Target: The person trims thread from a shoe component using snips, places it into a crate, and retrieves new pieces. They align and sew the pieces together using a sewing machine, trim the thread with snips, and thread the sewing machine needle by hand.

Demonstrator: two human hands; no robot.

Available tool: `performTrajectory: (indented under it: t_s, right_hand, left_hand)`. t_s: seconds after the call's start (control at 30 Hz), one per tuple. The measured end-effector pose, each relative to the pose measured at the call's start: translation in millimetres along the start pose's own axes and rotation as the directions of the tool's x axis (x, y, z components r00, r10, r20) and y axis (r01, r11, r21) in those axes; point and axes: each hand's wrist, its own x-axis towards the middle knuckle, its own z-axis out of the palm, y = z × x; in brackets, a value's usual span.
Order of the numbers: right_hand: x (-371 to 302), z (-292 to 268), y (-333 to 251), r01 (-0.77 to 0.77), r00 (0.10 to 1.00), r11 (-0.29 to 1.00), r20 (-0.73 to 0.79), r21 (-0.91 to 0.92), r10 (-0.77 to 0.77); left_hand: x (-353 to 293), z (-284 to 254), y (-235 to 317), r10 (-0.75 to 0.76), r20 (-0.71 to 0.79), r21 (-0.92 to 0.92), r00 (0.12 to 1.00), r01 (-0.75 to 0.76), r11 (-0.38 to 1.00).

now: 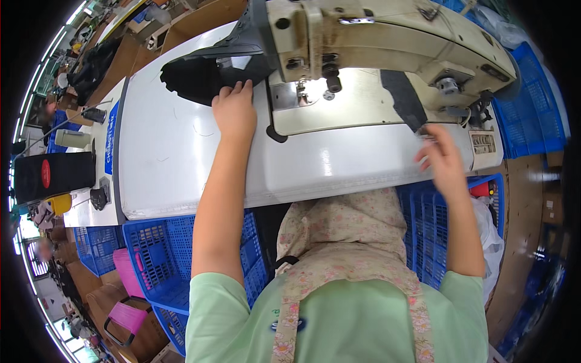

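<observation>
My left hand (235,112) lies with its fingers stretched out on the edge of a black, curved sheet-material piece (193,78), left of the sewing machine's needle area. My right hand (445,160) is at the front edge of the machine bed, right of the needle. Its fingertips are at the lower tip of a narrow dark grey cut piece (402,100), which lies slanted across the bed. Motion smears these fingers, and whether they grip the tip is unclear. The cream sewing machine (387,39) spans the top, its lamp lighting the metal plate (284,95).
The white table (169,163) runs under both hands. Blue plastic crates (160,254) stand below its left side, another crate (417,230) below the right, and a blue basket (529,103) beyond the machine. A black box-shaped thing (60,175) is at the far left.
</observation>
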Motion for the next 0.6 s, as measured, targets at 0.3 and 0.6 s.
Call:
performTrajectory:
  t_s: [0.3, 0.6]
  right_hand:
    - [61, 196, -46, 0.444, 0.891, 0.842, 0.255, -0.306, -0.376]
    - [97, 251, -55, 0.347, 0.927, 0.669, 0.133, -0.657, -0.351]
  left_hand:
    - [1, 0, -2, -0.034, -0.039, -0.064, 0.999, 0.031, 0.997]
    - [4, -5, -2, -0.071, -0.010, -0.168, 0.997, 0.068, 0.983]
